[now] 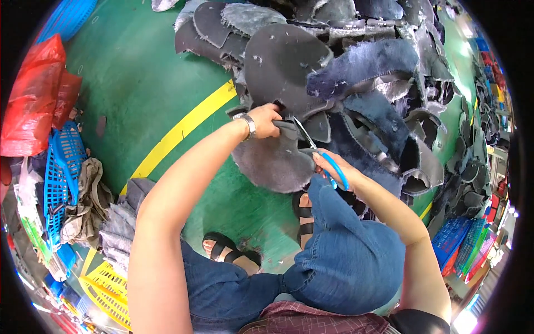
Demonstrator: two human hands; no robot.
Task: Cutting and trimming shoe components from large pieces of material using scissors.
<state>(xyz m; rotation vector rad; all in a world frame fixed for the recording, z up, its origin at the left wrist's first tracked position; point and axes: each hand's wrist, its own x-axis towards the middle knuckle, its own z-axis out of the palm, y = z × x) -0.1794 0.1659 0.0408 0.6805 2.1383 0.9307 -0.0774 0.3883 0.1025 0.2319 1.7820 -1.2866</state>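
Observation:
My left hand (pixel 265 120), with a metal watch on its wrist, is closed on the edge of a dark grey foam piece (pixel 275 161) with a fuzzy face. The piece hangs in front of my knees, over the floor. In my right hand (pixel 334 166) is a pair of scissors (pixel 335 170) with light blue handles. Their blades point up and left, towards the edge beside my left fingers; whether they touch it I cannot make out. Just beyond my hands lies a large smooth dark foam piece (pixel 283 69), part of a heap.
The heap of dark foam and fleecy scraps (pixel 367 67) spreads ahead and to the right. At left stand a red plastic bag (pixel 33 100), blue baskets (pixel 58 172), grey cloths (pixel 122 222) and a yellow basket (pixel 108 289). A yellow line (pixel 183 131) crosses the green floor.

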